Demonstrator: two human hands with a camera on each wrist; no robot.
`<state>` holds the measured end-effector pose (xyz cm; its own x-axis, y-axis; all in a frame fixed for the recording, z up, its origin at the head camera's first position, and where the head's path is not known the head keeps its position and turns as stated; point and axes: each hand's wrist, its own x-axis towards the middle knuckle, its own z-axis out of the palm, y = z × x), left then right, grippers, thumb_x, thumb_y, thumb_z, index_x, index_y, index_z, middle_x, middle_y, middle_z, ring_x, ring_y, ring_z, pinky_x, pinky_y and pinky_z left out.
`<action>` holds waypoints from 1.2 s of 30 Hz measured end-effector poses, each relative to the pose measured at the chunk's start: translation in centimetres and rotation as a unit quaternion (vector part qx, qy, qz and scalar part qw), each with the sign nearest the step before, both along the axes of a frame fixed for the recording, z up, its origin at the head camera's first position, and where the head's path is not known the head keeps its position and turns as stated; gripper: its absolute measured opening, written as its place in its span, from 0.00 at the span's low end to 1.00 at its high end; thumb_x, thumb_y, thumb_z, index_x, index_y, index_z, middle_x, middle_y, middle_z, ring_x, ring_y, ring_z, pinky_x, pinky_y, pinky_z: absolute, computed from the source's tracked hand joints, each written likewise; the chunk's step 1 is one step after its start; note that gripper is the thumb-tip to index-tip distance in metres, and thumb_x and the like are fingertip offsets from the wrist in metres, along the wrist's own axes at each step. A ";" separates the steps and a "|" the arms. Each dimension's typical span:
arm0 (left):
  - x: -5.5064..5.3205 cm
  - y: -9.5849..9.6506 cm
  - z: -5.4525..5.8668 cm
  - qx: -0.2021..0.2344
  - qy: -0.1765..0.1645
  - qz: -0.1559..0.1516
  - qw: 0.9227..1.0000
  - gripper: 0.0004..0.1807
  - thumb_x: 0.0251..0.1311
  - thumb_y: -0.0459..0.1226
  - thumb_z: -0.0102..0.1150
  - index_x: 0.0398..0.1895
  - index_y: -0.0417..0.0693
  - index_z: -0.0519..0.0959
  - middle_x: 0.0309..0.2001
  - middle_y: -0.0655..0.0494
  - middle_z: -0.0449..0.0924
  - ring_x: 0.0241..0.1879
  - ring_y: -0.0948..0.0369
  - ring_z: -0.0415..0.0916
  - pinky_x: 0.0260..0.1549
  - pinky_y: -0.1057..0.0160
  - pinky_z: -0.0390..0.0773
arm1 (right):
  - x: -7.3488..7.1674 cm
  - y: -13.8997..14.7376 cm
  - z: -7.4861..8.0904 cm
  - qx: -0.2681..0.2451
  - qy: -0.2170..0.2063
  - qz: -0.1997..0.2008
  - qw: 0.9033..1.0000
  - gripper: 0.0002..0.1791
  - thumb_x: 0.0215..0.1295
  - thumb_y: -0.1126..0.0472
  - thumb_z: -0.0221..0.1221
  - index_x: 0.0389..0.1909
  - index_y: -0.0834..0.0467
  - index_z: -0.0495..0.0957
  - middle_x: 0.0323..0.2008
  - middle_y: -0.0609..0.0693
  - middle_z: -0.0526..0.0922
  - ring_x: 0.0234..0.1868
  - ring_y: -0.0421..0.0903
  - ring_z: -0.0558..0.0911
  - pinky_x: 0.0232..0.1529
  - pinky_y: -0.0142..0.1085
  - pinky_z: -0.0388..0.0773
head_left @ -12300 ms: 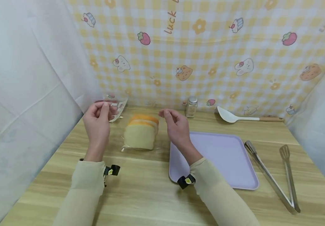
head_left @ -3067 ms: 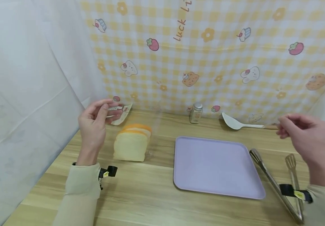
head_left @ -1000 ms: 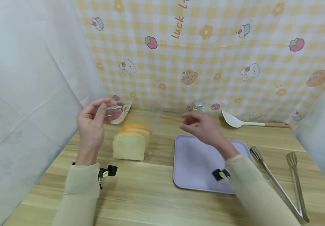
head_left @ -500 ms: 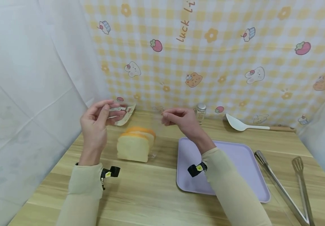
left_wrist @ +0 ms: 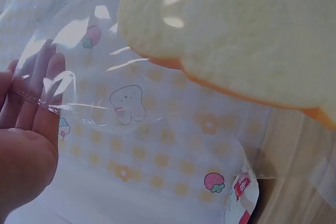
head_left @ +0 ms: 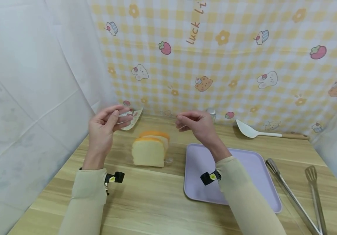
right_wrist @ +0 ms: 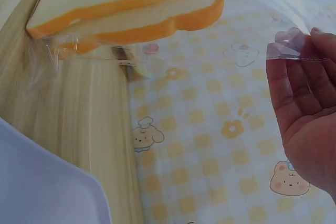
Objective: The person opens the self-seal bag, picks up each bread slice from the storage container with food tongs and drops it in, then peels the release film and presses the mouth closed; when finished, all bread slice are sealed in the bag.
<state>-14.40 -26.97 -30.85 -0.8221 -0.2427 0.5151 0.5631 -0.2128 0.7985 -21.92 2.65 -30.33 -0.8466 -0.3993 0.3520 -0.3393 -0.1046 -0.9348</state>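
Two slices of toast bread [head_left: 148, 152] with orange crusts stand inside a clear plastic bag [right_wrist: 44, 61] above the wooden table. My left hand [head_left: 105, 129] pinches one top corner of the bag between thumb and fingers; in the left wrist view, the film lies across the fingers of that left hand [left_wrist: 31, 124]. At the other side my right hand [head_left: 199, 125] pinches the opposite corner. The right wrist view shows the film's edge under the thumb of the right hand [right_wrist: 310, 108]. Whether the bag's bottom touches the table cannot be told.
A lilac tray [head_left: 192, 182] lies right of the bread, under my right forearm. Metal tongs [head_left: 294, 195] lie beyond it. At the back are a printed packet [head_left: 136, 119], a glass shaker [head_left: 211, 112] partly behind my right hand, and a white spatula [head_left: 247, 130] with wooden handle.
From the far right, my right hand has come left across the tray to the bag's corner. My left hand keeps its pinch. The bread has shifted slightly right.
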 end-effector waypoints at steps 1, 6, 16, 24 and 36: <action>0.0 -0.1 -0.1 -0.001 -0.001 -0.006 1.000 0.15 0.76 0.31 0.57 0.57 0.26 0.80 0.46 0.50 0.92 0.40 0.56 0.92 0.42 0.57 0.90 | 0.0 0.0 0.0 -0.001 0.000 -0.001 1.000 0.06 0.73 0.67 0.64 0.43 0.64 0.89 0.30 0.46 0.90 0.33 0.43 0.90 0.41 0.44 0.90; -0.1 -0.5 -0.4 -0.018 -0.021 -0.028 0.999 0.15 0.77 0.33 0.57 0.59 0.34 0.82 0.47 0.52 0.92 0.41 0.57 0.92 0.43 0.58 0.90 | -0.1 0.3 -0.1 -0.001 0.001 -0.006 1.000 0.08 0.73 0.68 0.64 0.45 0.69 0.88 0.30 0.45 0.90 0.33 0.43 0.89 0.40 0.43 0.90; -0.3 -1.0 -0.9 -0.027 -0.038 -0.023 0.999 0.11 0.74 0.30 0.61 0.52 0.30 0.84 0.42 0.52 0.93 0.41 0.56 0.92 0.43 0.57 0.90 | -0.3 0.5 -0.1 0.009 -0.004 -0.011 1.000 0.10 0.73 0.66 0.64 0.46 0.70 0.87 0.31 0.46 0.91 0.34 0.42 0.90 0.41 0.43 0.90; -0.2 -0.6 -0.3 -0.026 -0.027 -0.003 0.999 0.12 0.72 0.27 0.62 0.48 0.21 0.82 0.39 0.53 0.93 0.37 0.58 0.92 0.38 0.58 0.90 | -0.3 1.0 0.0 0.010 -0.008 -0.010 1.000 0.07 0.74 0.66 0.64 0.44 0.61 0.90 0.32 0.46 0.91 0.35 0.42 0.90 0.43 0.41 0.90; -0.1 -0.9 -0.3 -0.039 -0.027 0.006 0.999 0.06 0.70 0.26 0.64 0.44 0.33 0.88 0.37 0.45 0.92 0.34 0.56 0.92 0.35 0.59 0.90 | -0.5 1.4 -0.2 -0.014 -0.007 -0.006 1.000 0.10 0.74 0.68 0.64 0.40 0.51 0.91 0.34 0.50 0.91 0.37 0.43 0.90 0.43 0.43 0.90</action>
